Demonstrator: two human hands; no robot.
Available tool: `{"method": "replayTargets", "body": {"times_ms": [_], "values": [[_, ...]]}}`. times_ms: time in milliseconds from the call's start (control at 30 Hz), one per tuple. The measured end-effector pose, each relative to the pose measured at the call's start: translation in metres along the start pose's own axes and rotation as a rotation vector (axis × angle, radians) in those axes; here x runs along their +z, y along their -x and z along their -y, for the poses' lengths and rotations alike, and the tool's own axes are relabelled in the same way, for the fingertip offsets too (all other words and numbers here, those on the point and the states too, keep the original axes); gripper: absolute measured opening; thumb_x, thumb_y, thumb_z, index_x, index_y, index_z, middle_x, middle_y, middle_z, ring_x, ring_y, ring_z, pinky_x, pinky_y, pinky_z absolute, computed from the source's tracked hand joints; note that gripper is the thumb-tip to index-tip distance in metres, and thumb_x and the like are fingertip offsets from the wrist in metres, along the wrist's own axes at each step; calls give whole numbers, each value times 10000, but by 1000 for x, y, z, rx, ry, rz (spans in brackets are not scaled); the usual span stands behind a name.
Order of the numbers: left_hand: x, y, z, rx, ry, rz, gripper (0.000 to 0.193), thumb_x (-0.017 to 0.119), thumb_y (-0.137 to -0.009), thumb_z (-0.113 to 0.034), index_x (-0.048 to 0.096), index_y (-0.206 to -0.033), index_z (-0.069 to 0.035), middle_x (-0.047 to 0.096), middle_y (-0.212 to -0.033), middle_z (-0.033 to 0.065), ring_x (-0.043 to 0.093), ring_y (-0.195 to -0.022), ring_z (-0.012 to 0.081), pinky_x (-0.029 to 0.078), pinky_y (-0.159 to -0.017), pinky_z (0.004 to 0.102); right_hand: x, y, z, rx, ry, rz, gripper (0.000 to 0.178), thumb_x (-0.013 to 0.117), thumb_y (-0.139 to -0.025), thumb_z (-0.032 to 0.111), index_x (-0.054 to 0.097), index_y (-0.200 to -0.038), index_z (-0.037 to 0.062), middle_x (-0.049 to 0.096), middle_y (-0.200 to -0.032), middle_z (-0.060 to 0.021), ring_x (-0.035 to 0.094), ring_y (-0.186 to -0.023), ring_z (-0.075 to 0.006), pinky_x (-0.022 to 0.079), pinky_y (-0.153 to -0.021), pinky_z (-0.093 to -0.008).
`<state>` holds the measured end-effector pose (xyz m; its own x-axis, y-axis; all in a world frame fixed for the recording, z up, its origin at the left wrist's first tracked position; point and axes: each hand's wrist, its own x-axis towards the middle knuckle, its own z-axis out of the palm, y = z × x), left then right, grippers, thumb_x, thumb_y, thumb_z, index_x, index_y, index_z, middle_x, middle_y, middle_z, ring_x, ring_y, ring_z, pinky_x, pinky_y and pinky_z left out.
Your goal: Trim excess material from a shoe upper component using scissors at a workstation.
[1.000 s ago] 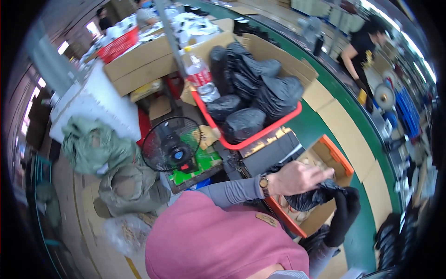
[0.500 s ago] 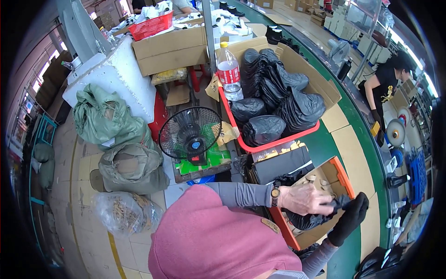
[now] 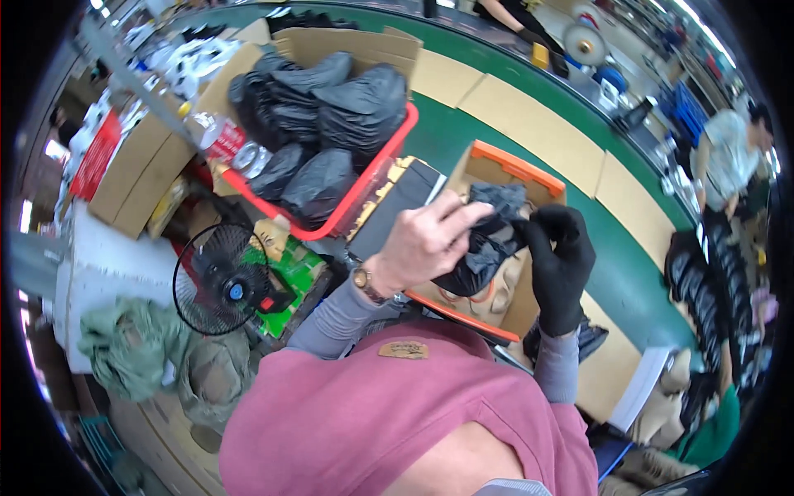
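A black plastic bag (image 3: 478,266) hangs crumpled between my two hands, over an orange-rimmed box (image 3: 519,172). My bare left hand (image 3: 426,244), with a watch at the wrist, is closed with its fingertips at the bag's left upper edge. Opposite it, my right hand (image 3: 562,263) in a black glove has its fingers bent in a pinch on the bag's right edge. Inside the box lie tan pieces (image 3: 499,291), partly covered by the bag; their kind is hard to make out.
Left of the box stands a red bin (image 3: 364,186) full of stuffed black bags (image 3: 364,99), with a plastic bottle (image 3: 223,139) at its side. A black fan (image 3: 236,291) stands nearer left. Beyond the green belt (image 3: 451,128), other people are at work.
My view has swung to the right and leaned over the box. Both hands have drawn apart, with the black bag spread between them above the box.
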<state>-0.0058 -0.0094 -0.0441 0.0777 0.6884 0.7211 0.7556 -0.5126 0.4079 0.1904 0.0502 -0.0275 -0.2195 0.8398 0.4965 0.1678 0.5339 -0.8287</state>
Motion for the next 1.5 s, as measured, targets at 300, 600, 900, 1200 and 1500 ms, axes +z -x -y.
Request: {"method": "replayTargets", "body": {"times_ms": [300, 600, 900, 1200, 1500], "values": [[2, -6, -6, -20, 147, -1, 233, 698, -768, -58, 616, -986, -62, 556, -847, 99, 608, -664, 292, 514, -546, 372, -9, 3, 19, -96, 134, 140, 328, 735, -793, 47, 603, -1090, 3, 644, -954, -146, 651, -831, -249, 506, -722, -322], [10, 7, -6, -175, 444, -211, 100, 532, -915, -15, 567, -1008, 0, 607, -1095, 187, 663, -867, 212, 519, -752, 268, -15, 5, 16, 249, -255, 63, 141, 574, -877, 32, 634, -988, -28, 644, -837, -57, 575, -737, -120, 464, -677, -255], [-6, -12, -2, 138, 457, 104, 353, 677, -796, -40, 635, -1146, -43, 580, -1235, 226, 645, -1038, 351, 509, -889, 314, -20, -2, 8, 416, -412, 51, 185, 568, -879, 89, 651, -1002, -21, 648, -888, -39, 576, -794, -105, 444, -712, -227], [3, 1, -7, -157, 591, 128, 443, 711, -761, 67, 580, -1175, -22, 675, -948, 107, 678, -884, 186, 536, -753, 284, -18, 3, -11, 432, -498, 264, 221, 592, -882, 67, 630, -1077, -31, 662, -960, -73, 616, -910, -123, 482, -829, -258], [2, -6, -6, 10, 145, -33, 620, 665, -625, 104, 605, -1208, -99, 531, -1003, 171, 613, -789, 329, 506, -638, 401, -22, 13, 19, -136, -115, 110, 473, 727, -763, 2, 575, -1211, 0, 617, -1098, -114, 614, -965, -213, 484, -846, -315]]}}
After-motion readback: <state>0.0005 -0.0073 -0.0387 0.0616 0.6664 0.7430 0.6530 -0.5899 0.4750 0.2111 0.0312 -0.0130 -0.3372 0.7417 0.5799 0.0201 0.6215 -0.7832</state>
